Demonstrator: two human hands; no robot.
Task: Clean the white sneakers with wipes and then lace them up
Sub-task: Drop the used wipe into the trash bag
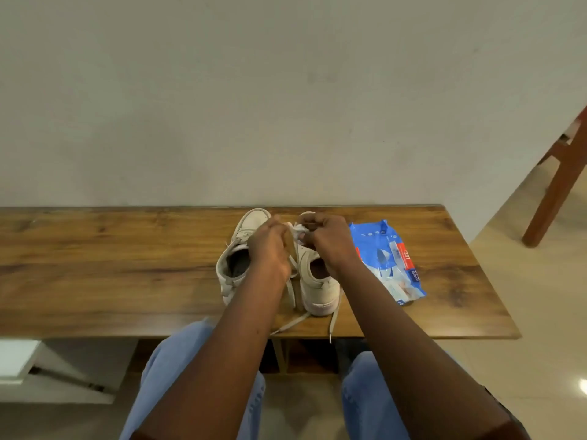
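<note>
left hand (270,246): fingers curled, back of hand to the camera, gripping one end of a crumpled white wipe (298,231). right hand (327,239): fingers curled, pinching the other end of the same wipe. both hands are held close together, with the wipe bunched between them.

the hands are above the front parts of two white sneakers. left sneaker (241,258): upright on the worktop (95,265), heel towards the person, opening visible. right sneaker (317,281): just beside it, same direction, toe hidden behind the right hand. loose laces (289,325) trail from the shoes to the near edge of the worktop, one end hanging over it.

pack of wipes (387,262): blue, lying flat, just right of the right sneaker.

worktop: wood grain, against a plain wall (286,90). a wooden chair leg (559,185) stands on the floor at far right.
</note>
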